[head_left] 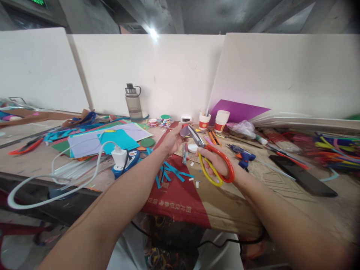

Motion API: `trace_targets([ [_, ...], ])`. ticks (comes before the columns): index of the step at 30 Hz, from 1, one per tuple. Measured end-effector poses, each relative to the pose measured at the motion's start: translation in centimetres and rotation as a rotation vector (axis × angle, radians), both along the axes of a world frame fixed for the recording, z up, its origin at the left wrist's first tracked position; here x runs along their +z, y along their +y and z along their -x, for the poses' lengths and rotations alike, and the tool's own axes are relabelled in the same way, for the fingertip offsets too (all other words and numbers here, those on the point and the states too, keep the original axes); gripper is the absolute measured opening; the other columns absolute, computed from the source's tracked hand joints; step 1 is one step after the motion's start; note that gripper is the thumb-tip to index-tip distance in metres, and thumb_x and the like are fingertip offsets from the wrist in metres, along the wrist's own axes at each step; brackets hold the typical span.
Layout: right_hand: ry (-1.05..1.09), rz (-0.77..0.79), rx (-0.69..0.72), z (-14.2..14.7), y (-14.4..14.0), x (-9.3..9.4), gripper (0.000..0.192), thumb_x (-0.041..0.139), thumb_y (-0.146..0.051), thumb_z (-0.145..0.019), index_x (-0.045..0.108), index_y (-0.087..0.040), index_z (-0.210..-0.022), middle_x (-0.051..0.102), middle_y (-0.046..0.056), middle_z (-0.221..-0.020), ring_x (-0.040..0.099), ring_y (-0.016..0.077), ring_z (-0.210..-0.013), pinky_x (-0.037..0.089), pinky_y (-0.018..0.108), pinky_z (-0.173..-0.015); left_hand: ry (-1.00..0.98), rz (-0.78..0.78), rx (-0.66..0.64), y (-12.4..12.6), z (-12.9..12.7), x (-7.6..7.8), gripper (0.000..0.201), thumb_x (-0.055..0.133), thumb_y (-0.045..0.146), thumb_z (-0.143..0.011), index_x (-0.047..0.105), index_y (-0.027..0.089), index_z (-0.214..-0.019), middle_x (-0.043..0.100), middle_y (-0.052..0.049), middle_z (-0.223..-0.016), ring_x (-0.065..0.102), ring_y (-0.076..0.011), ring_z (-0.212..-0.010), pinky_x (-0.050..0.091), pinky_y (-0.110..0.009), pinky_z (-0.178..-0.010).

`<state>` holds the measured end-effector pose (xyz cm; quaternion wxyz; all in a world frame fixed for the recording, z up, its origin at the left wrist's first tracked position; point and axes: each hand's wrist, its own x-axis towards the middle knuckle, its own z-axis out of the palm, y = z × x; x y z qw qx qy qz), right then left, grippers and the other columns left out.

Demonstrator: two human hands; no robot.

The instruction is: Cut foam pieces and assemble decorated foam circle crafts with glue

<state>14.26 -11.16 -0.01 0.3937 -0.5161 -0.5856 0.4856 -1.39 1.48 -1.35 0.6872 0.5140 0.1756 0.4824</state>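
Observation:
My right hand (215, 161) grips scissors (209, 155) with one red and one yellow handle loop, blades pointing up and left. My left hand (172, 140) holds a small pale lilac piece of paper (185, 131) right at the blade tips. Both hands hover over a red and brown cardboard sheet (180, 195) scattered with blue paper strips (173, 171) and tiny white scraps.
Stacked coloured paper sheets (109, 140), a white charger and cable (119, 155), a grey water bottle (133, 102), two paper cups (221, 120), a blue glue gun (243, 157), a black phone (302, 175), pipe cleaners (334, 148) and a purple sheet (239, 110) crowd the bench. White boards stand behind.

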Motion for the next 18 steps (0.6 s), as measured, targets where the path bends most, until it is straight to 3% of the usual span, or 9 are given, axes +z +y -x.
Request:
trace_targets([
  [4,-0.053,-0.051,-0.002,-0.08,0.11,-0.11,0.042,0.053,-0.056,-0.086,0.046,-0.022,-0.061,0.046,-0.005,-0.042,0.043,0.0099,-0.031,0.034,0.023,-0.031,-0.012,0.018,0.003,-0.07,0.00,0.12,0.039,0.052,0.047,-0.093,0.067,0.017,-0.112,0.071,-0.010,-0.102,0.065,-0.0168,-0.084,0.044,-0.022,-0.061],
  [10,-0.049,-0.067,0.015,0.32,0.06,0.33,0.035,0.053,-0.054,-0.086,0.047,-0.024,-0.071,0.047,-0.007,-0.047,0.048,0.0113,-0.036,0.052,0.028,-0.047,-0.011,-0.023,0.049,0.29,0.04,-0.04,0.037,0.049,0.045,-0.095,0.067,0.017,-0.111,0.072,-0.008,-0.099,0.064,-0.0157,-0.084,0.042,-0.022,-0.060],
  [14,-0.079,-0.125,0.040,0.07,0.44,-0.11,0.032,0.047,-0.052,-0.090,0.048,-0.024,-0.076,0.054,-0.005,-0.053,0.057,0.0138,-0.048,0.049,0.026,-0.051,-0.022,-0.017,0.112,0.42,0.08,-0.01,0.037,0.049,0.046,-0.094,0.068,0.017,-0.108,0.071,-0.008,-0.099,0.062,-0.0141,-0.079,0.040,-0.022,-0.060],
  [18,-0.152,-0.148,0.096,-0.20,0.40,-0.37,0.034,0.049,-0.055,-0.089,0.048,-0.024,-0.076,0.055,-0.005,-0.055,0.056,0.0135,-0.047,0.047,0.026,-0.048,-0.008,-0.030,0.153,0.45,0.12,0.02,0.038,0.051,0.048,-0.093,0.068,0.018,-0.107,0.071,-0.008,-0.102,0.062,-0.0151,-0.084,0.040,-0.023,-0.064],
])
